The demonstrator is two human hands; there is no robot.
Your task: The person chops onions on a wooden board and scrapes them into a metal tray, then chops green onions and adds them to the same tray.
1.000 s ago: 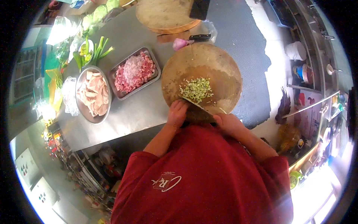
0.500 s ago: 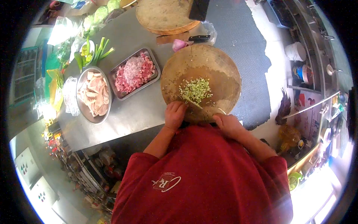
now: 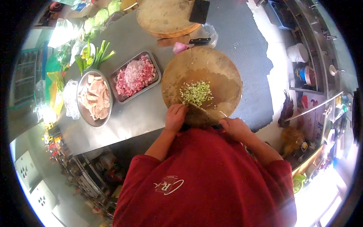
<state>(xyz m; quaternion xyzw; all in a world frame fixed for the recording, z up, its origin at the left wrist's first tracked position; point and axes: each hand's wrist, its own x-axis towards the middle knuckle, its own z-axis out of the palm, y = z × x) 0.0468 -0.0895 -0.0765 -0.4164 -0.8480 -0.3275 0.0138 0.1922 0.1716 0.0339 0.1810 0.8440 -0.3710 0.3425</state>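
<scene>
On the round wooden chopping board (image 3: 223,72) lies a small heap of finely chopped pale green vegetable (image 3: 196,93). My right hand (image 3: 235,128) is closed at the board's near right edge, wrapped round the handle of a cleaver. The cleaver's broad, dark blade (image 3: 198,114) reaches left across the near part of the board, its edge by the chopped bits. My left hand (image 3: 176,116) rests at the near left rim with curled fingers against the blade's far end. Whatever those fingers pinch is hidden.
Left of the board stand a metal tray (image 3: 159,71) of minced meat and a steel bowl (image 3: 110,109) of pale meat pieces. Spring onions (image 3: 100,55) lie behind. Beyond the board are a purple onion (image 3: 180,47), a black-handled knife (image 3: 200,40) and another board (image 3: 162,19) with a cleaver (image 3: 199,12).
The blade now shows more of its flat side along the near edge of the chopped heap. Both hands stay at nearly the same places; the whole view has shifted slightly.
</scene>
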